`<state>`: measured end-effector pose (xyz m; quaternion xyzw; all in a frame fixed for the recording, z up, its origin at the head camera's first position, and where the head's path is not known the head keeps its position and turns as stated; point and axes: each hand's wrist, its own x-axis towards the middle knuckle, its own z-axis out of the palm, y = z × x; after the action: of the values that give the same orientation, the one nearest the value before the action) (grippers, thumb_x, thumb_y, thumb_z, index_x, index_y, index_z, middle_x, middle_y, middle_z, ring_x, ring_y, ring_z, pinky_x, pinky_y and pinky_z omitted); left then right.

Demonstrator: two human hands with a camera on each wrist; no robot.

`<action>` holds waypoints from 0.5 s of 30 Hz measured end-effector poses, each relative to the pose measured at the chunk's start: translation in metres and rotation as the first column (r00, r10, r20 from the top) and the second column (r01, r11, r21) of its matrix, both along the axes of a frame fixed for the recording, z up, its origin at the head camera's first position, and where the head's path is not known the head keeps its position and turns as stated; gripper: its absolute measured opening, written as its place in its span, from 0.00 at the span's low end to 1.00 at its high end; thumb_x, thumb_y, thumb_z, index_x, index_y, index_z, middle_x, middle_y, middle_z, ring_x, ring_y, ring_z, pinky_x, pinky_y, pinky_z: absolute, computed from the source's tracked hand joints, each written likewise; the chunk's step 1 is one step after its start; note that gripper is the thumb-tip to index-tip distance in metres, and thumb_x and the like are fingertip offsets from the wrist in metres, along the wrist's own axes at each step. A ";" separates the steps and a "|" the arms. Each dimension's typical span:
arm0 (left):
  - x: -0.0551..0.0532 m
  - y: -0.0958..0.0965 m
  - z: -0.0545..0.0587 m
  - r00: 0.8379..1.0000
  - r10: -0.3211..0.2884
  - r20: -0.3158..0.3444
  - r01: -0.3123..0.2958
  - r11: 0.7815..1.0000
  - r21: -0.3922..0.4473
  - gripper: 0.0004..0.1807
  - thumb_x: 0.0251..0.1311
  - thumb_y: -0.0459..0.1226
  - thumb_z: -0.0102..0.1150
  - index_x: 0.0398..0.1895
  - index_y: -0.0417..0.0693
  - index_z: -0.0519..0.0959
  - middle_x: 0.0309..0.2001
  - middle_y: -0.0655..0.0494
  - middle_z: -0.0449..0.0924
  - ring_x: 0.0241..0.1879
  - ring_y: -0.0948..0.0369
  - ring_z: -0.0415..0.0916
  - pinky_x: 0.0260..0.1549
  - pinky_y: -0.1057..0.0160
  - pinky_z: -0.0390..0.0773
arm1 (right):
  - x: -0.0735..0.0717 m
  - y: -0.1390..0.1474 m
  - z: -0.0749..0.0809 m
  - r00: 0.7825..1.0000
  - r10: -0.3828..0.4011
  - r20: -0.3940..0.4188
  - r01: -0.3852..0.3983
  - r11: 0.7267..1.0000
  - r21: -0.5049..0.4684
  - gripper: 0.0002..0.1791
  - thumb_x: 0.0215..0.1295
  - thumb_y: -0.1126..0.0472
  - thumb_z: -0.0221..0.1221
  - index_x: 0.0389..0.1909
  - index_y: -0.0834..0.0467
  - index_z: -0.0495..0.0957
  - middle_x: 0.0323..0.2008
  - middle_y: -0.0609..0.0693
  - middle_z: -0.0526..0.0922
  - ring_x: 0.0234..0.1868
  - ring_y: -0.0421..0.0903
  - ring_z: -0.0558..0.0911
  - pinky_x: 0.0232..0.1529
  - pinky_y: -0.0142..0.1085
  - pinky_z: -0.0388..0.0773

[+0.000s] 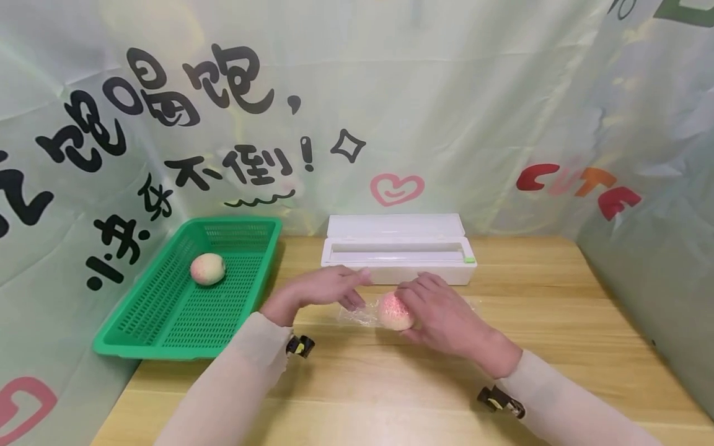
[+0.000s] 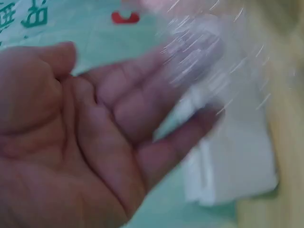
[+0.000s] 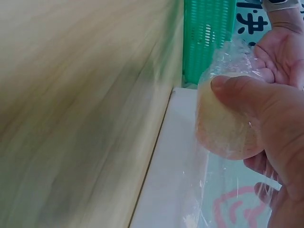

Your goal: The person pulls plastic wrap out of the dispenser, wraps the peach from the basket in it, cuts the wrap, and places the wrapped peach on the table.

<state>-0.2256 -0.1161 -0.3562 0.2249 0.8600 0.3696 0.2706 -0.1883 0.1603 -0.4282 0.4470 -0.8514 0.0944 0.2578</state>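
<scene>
Over the wooden table (image 1: 362, 384) we grip a pink-and-cream peach (image 1: 393, 313) with clear plastic film (image 1: 357, 316) about it in our right hand (image 1: 446, 319), thumb and fingers curled round it, while our left hand (image 1: 326, 288) hovers just beside, fingers loosely extended; whether they touch the film we cannot tell. To our left we have a second peach (image 1: 207, 270) in a green perforated basket (image 1: 184, 325), and beyond our hands are a white box (image 1: 413, 275), lid (image 1: 395, 225) tipped back, and a pale sheet (image 1: 446, 105) printed with black characters (image 1: 237, 77).

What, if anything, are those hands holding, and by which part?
The right hand grips a pinkish fruit in clear film around its right side. The left hand shows no definite grip.
</scene>
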 end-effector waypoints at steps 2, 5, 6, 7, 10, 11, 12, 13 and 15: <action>-0.002 -0.003 0.003 0.997 0.027 -0.078 -0.028 1.000 -0.011 0.32 0.83 0.57 0.41 0.72 0.45 0.75 0.53 0.48 0.89 0.50 0.54 0.88 0.65 0.42 0.77 | 0.000 0.001 0.002 1.000 -0.012 0.009 0.012 1.000 0.017 0.41 0.45 0.45 0.83 0.57 0.58 0.78 0.53 0.52 0.86 0.58 0.54 0.82 0.73 0.56 0.70; -0.002 0.005 0.003 0.989 -0.045 -0.143 0.037 0.998 -0.054 0.36 0.76 0.57 0.56 0.77 0.46 0.69 0.65 0.49 0.82 0.62 0.54 0.82 0.67 0.47 0.76 | 0.002 0.000 0.007 1.000 0.005 0.011 -0.006 1.000 0.029 0.42 0.45 0.44 0.83 0.59 0.57 0.77 0.54 0.50 0.86 0.59 0.53 0.81 0.74 0.57 0.68; -0.002 0.011 0.002 0.985 -0.098 -0.140 0.090 0.994 -0.056 0.39 0.72 0.57 0.61 0.79 0.46 0.67 0.68 0.50 0.79 0.65 0.55 0.79 0.68 0.49 0.76 | 0.003 -0.002 0.009 1.000 0.017 0.011 -0.017 0.999 0.030 0.42 0.45 0.43 0.83 0.59 0.56 0.77 0.55 0.49 0.86 0.59 0.53 0.81 0.74 0.57 0.67; -0.001 0.017 -0.001 0.980 -0.158 -0.120 0.153 0.987 -0.044 0.42 0.69 0.56 0.66 0.79 0.46 0.65 0.70 0.50 0.77 0.66 0.55 0.78 0.68 0.51 0.76 | 0.004 -0.004 0.010 1.000 0.029 0.003 -0.029 0.999 0.034 0.42 0.46 0.43 0.82 0.60 0.56 0.77 0.55 0.49 0.86 0.59 0.52 0.81 0.74 0.57 0.67; 0.000 0.033 -0.011 0.959 -0.280 -0.050 0.281 0.959 0.015 0.44 0.62 0.52 0.74 0.76 0.47 0.67 0.67 0.56 0.78 0.63 0.59 0.78 0.65 0.58 0.77 | 0.006 -0.010 0.015 0.998 0.066 -0.020 -0.065 0.996 0.054 0.42 0.47 0.43 0.82 0.61 0.56 0.77 0.56 0.48 0.86 0.59 0.51 0.81 0.74 0.56 0.68; 0.000 0.036 -0.014 0.959 -0.281 -0.035 0.283 0.958 0.040 0.41 0.60 0.51 0.75 0.73 0.48 0.70 0.62 0.59 0.81 0.59 0.61 0.80 0.62 0.61 0.78 | 0.006 -0.012 0.017 0.997 0.075 -0.020 -0.074 0.995 0.060 0.43 0.48 0.42 0.81 0.62 0.56 0.77 0.56 0.48 0.86 0.59 0.51 0.81 0.73 0.55 0.68; 0.000 0.037 -0.017 0.961 -0.275 -0.031 0.277 0.959 0.063 0.37 0.60 0.50 0.75 0.69 0.48 0.73 0.56 0.60 0.83 0.54 0.62 0.82 0.58 0.62 0.81 | 0.006 -0.012 0.019 0.997 0.078 -0.011 -0.077 0.995 0.062 0.43 0.48 0.42 0.81 0.63 0.56 0.77 0.56 0.48 0.86 0.59 0.50 0.80 0.73 0.54 0.69; 0.000 0.037 -0.019 0.967 -0.253 -0.033 0.255 0.964 0.077 0.33 0.60 0.49 0.76 0.65 0.49 0.76 0.52 0.62 0.84 0.50 0.63 0.83 0.54 0.63 0.82 | 0.005 -0.010 0.021 0.998 0.070 0.003 -0.070 0.996 0.058 0.45 0.48 0.41 0.81 0.64 0.57 0.76 0.58 0.49 0.85 0.60 0.51 0.80 0.73 0.54 0.69; 0.000 0.032 -0.023 0.980 -0.189 -0.064 0.194 0.978 0.074 0.29 0.59 0.50 0.75 0.60 0.50 0.80 0.46 0.64 0.85 0.44 0.65 0.82 0.48 0.64 0.82 | 0.004 -0.001 0.028 0.997 0.020 0.073 -0.021 1.000 0.016 0.48 0.49 0.40 0.79 0.68 0.59 0.74 0.61 0.52 0.84 0.62 0.54 0.79 0.72 0.54 0.70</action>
<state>-0.2257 -0.0838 -0.3792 0.3276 0.8261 0.3694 0.2714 -0.1845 0.1589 -0.3999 0.4541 -0.8563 0.1062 0.2219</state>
